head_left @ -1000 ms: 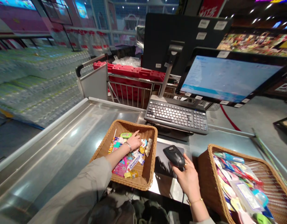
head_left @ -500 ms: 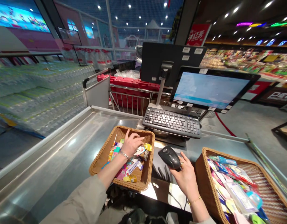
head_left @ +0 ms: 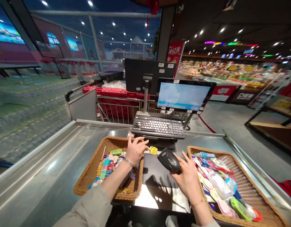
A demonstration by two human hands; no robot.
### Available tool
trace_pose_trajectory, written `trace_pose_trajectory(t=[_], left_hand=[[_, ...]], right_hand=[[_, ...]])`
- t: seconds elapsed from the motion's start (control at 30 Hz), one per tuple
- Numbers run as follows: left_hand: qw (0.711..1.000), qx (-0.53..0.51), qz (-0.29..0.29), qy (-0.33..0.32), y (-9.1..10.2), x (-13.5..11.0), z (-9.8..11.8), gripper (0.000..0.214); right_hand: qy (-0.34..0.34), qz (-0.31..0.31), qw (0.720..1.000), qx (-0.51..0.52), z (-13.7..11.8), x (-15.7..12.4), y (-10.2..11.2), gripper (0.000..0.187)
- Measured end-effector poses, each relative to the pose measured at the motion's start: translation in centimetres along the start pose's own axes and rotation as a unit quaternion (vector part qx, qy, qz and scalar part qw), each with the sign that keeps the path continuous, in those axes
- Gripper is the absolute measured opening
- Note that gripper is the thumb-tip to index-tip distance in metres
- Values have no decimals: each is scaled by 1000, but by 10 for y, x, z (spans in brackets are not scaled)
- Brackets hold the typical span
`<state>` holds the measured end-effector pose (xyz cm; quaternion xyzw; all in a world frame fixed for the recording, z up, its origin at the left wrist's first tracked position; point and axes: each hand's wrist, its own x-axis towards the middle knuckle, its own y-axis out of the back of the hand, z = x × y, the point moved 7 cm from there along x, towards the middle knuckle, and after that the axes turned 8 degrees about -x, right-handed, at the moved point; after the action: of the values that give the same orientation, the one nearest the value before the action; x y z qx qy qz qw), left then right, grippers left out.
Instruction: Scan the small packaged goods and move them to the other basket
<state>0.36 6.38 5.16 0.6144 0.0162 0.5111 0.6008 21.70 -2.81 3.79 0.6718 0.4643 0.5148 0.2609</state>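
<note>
The left hand [head_left: 136,150] hangs raised, palm down, its fingers [head_left: 130,142] spread and pointing forward; the left forearm [head_left: 117,179] slants up and inward from lower left; well to its right, the right hand [head_left: 187,181] turns inward, its fingers [head_left: 183,159] curled around a held object [head_left: 168,160]; the right forearm [head_left: 202,214] rises from the bottom edge.

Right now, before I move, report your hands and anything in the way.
Left hand open above wicker basket of small packets, yellow packet just beyond it. Right hand gripping black handheld barcode scanner. Second wicker basket beside right hand.
</note>
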Motion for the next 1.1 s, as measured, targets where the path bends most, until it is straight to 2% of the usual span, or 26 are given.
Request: trace_pose_trajectory(t=[0.4,0.83,1.1], left_hand=[[999,-13,28,-37,-10,22,24,17],[998,-14,32,-55,-16,30,29,16],[995,-25,60,-80,-16,35,34,13]], right_hand=[[17,20,999,-43,15,-9,12,26],[27,23,999,-39,20,-12,15,28],[15,26,999,-27,24,-11,18,32]])
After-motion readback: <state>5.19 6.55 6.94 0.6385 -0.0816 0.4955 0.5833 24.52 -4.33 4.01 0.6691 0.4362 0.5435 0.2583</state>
